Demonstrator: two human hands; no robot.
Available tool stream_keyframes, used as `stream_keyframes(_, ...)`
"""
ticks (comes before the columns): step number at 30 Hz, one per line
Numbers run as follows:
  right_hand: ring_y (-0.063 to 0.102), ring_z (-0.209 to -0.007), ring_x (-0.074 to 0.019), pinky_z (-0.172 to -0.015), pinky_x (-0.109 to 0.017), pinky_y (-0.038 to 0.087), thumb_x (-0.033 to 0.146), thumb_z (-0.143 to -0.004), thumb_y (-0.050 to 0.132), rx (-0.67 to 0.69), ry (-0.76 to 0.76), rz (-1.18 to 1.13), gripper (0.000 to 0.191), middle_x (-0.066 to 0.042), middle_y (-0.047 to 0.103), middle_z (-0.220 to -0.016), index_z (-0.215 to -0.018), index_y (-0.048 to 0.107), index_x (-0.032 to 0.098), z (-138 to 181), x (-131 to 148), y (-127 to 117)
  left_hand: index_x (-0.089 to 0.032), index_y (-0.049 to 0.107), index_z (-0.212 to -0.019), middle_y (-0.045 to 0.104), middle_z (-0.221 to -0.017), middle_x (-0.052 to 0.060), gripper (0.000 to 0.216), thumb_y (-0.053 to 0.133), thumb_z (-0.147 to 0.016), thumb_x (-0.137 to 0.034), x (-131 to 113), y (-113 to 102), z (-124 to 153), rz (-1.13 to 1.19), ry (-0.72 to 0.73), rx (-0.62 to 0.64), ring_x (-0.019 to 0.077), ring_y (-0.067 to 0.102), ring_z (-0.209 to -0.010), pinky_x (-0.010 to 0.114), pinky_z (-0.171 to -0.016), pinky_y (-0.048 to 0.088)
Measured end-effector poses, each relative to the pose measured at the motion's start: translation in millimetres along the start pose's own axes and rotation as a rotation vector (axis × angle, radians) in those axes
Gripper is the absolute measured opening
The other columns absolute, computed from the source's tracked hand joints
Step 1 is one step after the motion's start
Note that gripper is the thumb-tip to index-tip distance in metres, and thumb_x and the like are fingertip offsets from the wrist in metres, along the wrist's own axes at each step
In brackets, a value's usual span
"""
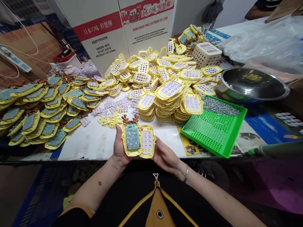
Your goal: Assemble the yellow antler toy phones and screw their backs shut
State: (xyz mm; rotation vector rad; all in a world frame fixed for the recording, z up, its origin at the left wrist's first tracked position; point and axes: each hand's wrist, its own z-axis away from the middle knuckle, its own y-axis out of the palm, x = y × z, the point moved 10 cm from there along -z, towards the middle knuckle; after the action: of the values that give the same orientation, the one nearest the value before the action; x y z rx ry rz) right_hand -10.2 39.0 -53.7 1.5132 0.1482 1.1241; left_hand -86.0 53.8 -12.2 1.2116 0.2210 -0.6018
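Note:
My left hand [119, 148] grips a yellow toy shell with brown antlers and a green circuit board [131, 137] facing up. My right hand [165, 155] holds a second yellow shell with a pale keypad [147, 141], tucked against the right side of the first. Both hands are closed round their parts, just above the near table edge. Loose yellow and pink rubber buttons [111, 120] lie on the white sheet [94, 142] just beyond my hands.
A heap of yellow keypad shells [165, 91] fills the middle and back. Rows of board-fitted shells [42, 110] lie at the left. A green tray with screws [214, 124] sits at the right, a steel bowl [251, 83] behind it. Cardboard boxes [118, 28] stand at the back.

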Motion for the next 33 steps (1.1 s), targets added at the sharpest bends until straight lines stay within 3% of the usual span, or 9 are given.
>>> stream_keyframes(9,0.062,-0.117,-0.0259,-0.097,-0.045,0.051,0.071,-0.075,0.061,0.007,0.076,-0.027,0.07,-0.008,0.062,-0.135,-0.132,0.051,0.031,-3,-12,5,-0.009,0.069,-0.11,0.074,-0.105,0.017,0.079,0.039,-0.083,-0.076,-2,9,5,-0.027,0.002,0.003,0.0364,0.061,-0.117,0.051,-0.103,0.044)
stream_keyframes(15,0.066,-0.109,-0.0251,-0.094,-0.045,0.052,0.073,-0.072,0.063,0.054,0.186,-0.086,0.069,-0.008,0.065,-0.13,-0.125,0.056,0.029,0,-28,6,-0.008,0.07,-0.106,0.075,-0.099,0.016,0.077,0.037,-0.085,-0.074,-1,7,9,-0.048,0.02,0.017,0.0353,0.063,-0.114,0.048,-0.102,0.045)
stream_keyframes(24,0.06,-0.12,-0.0302,-0.1,-0.048,0.049,0.068,-0.058,0.077,0.025,0.08,0.001,0.073,-0.009,0.069,-0.122,-0.118,0.062,0.028,-2,-18,4,-0.01,0.069,-0.109,0.072,-0.11,0.017,0.074,0.056,-0.075,-0.074,0,5,12,-0.104,0.006,0.05,0.0366,0.062,-0.116,0.047,-0.1,0.047)
stream_keyframes(29,0.062,-0.116,-0.0294,-0.103,-0.046,0.046,0.053,-0.061,0.084,-0.032,-0.017,0.03,0.064,-0.009,0.071,-0.116,-0.114,0.064,0.024,-10,-4,10,-0.01,0.07,-0.106,0.072,-0.11,0.016,0.069,0.076,-0.063,-0.065,-17,-17,14,-0.309,0.13,-0.122,0.0326,0.064,-0.112,0.037,-0.093,0.052)
stream_keyframes(33,0.063,-0.112,-0.0264,-0.103,-0.043,0.045,0.043,-0.058,0.088,-0.055,-0.081,0.141,0.064,-0.008,0.07,-0.118,-0.113,0.063,0.022,-19,0,17,-0.014,0.065,-0.103,0.073,-0.101,0.01,0.067,0.085,-0.055,-0.056,-27,-19,15,-0.49,0.269,-0.207,0.0285,0.068,-0.1,0.035,-0.085,0.053)
